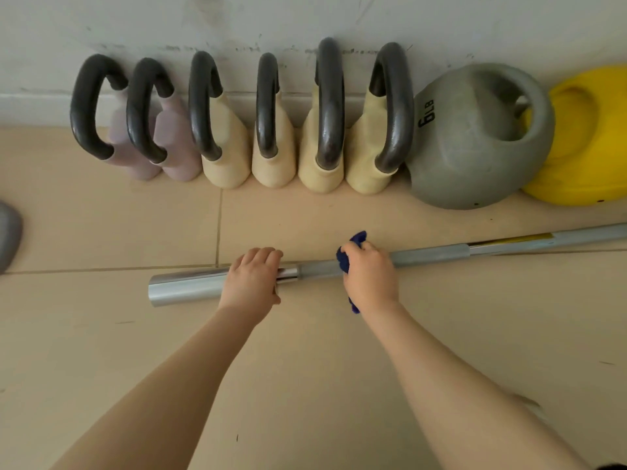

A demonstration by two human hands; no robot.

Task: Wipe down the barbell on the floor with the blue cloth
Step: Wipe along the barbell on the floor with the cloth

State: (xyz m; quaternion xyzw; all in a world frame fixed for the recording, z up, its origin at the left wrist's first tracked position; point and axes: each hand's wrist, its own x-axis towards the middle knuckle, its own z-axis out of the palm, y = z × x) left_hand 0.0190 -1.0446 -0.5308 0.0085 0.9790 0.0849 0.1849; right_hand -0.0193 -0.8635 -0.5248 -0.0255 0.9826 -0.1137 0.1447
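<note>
Both forearms were stretched to the bar [431, 255] on the floor [305, 368], which was steadied by the curled left hand [252, 281] at its sleeve while the cloth [349, 257] was gripped round the shaft by the right hand [369, 273]; wiping was judged underway, a slide rightward being called for next.

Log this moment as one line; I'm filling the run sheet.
left hand: grips barbell sleeve | right hand: holds blue cloth on shaft | wiping under way
</note>
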